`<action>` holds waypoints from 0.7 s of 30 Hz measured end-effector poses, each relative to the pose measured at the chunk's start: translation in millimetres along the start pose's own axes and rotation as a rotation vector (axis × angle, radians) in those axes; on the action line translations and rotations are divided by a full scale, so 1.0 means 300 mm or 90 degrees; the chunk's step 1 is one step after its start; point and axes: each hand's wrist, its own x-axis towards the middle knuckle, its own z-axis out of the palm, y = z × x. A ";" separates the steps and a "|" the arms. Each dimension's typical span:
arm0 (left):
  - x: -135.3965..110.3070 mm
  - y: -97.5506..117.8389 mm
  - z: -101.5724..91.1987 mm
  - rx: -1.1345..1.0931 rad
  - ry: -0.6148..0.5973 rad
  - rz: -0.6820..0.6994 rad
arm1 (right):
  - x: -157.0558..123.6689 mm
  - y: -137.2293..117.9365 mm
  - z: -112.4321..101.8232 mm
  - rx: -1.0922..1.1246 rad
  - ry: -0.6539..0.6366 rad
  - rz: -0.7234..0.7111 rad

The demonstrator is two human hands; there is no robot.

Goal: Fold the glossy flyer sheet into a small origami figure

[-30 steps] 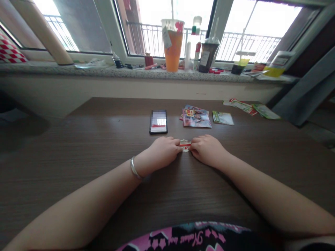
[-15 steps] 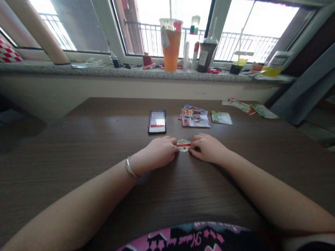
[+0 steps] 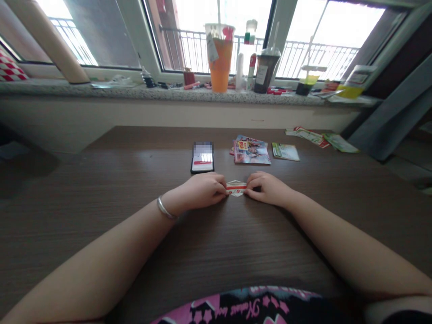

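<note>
A small piece of folded paper (image 3: pixel 236 188), pale with a red band and pointed edges, lies low at the tabletop between my two hands. My left hand (image 3: pixel 206 190), with a silver bangle on the wrist, pinches its left end. At its right end, the fingers of my right hand (image 3: pixel 266 188) are closed in a pinch. The fingertips cover both ends of the paper. Just beyond my left hand a smartphone (image 3: pixel 202 163) lies face up with its screen lit.
Printed leaflets (image 3: pixel 252 152) and a small stack of paper pieces (image 3: pixel 285 152) lie behind my right hand on the brown table (image 3: pixel 135 189). More paper strips (image 3: pixel 310 136) are at the far right. On the windowsill stand an orange drink cup (image 3: pixel 220 63), a dark cup (image 3: pixel 265 72) and bottles.
My left hand has shifted slightly left, showing more of the paper's left part. The right hand is nearly in place, its fingers slightly rearranged.
</note>
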 end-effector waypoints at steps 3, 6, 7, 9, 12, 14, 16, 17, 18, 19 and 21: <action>0.008 0.007 0.014 0.013 0.013 -0.015 | 0.002 0.007 0.014 0.001 0.039 -0.001; 0.014 0.014 0.030 0.003 0.054 -0.051 | 0.006 0.012 0.025 -0.015 0.060 0.001; 0.015 0.017 0.035 -0.004 0.070 -0.061 | 0.007 0.011 0.026 -0.020 0.061 0.003; 0.017 0.023 0.043 -0.014 0.089 -0.057 | 0.009 0.007 0.025 -0.036 0.063 0.004; 0.019 0.031 0.051 -0.015 0.107 -0.042 | 0.009 -0.010 0.019 -0.059 0.082 0.030; 0.019 0.034 0.055 -0.014 0.114 -0.043 | 0.009 -0.022 0.016 -0.061 0.102 0.074; 0.020 0.035 0.058 -0.020 0.118 -0.047 | 0.010 -0.027 0.016 -0.064 0.111 0.094; 0.020 0.035 0.060 -0.027 0.120 -0.055 | 0.010 -0.025 0.017 -0.069 0.105 0.089; 0.019 0.035 0.061 -0.033 0.123 -0.066 | 0.011 -0.022 0.019 -0.074 0.096 0.082; 0.019 0.035 0.063 -0.037 0.126 -0.076 | 0.012 -0.018 0.020 -0.078 0.085 0.075; 0.018 0.036 0.066 -0.038 0.131 -0.090 | 0.012 -0.010 0.022 -0.083 0.065 0.067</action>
